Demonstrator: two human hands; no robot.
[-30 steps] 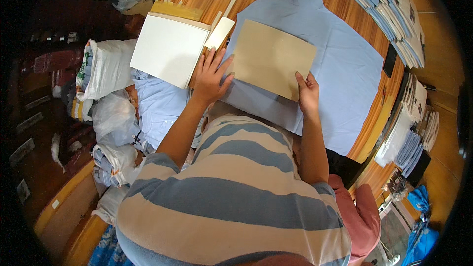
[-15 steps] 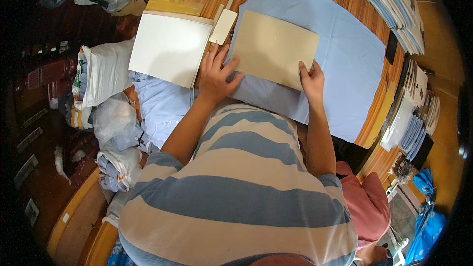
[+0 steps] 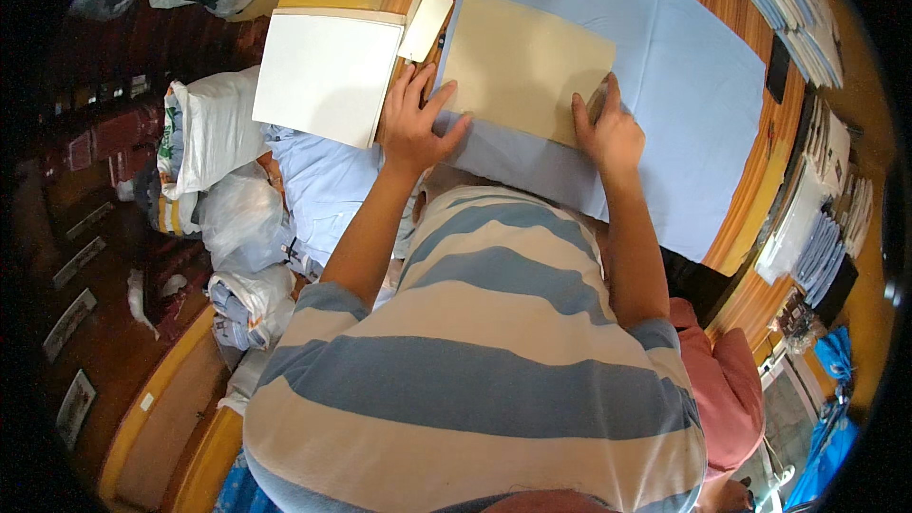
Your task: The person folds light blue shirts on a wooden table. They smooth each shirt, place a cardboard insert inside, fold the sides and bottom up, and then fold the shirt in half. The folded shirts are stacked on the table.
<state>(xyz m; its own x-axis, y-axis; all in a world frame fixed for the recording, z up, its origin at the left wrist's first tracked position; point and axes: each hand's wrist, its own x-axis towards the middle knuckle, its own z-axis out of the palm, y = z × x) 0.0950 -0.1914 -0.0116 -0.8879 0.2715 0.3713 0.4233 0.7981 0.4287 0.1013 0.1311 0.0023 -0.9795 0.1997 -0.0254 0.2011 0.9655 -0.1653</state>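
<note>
A flat tan cardboard sheet (image 3: 527, 66) lies on a spread light-blue cloth garment (image 3: 693, 123) on the table. My left hand (image 3: 416, 123) is at the sheet's left edge, its fingers spread and holding nothing. At the lower right corner is my right hand (image 3: 613, 133), thumb on the sheet and index finger stretched along its right edge, the two apart. The remaining fingers of that hand are partly hidden. Left of my left hand lies a stack topped with white sheets (image 3: 328, 71). A small cream rectangular piece (image 3: 426, 28) sits just beyond my left fingertips.
A dark phone-like object (image 3: 777, 68) rests near the table's right edge. Folded garments (image 3: 788, 9) are stacked at the far right. Filled white bags (image 3: 223, 123) and pale-blue clothing (image 3: 328, 185) crowd the left. Another person in pink (image 3: 717, 389) is close on my right.
My right hand has shifted from pinching the sheet's right edge to lying with thumb and index apart at its corner. The left hand stays spread beside the sheet. The view has shifted slightly.
</note>
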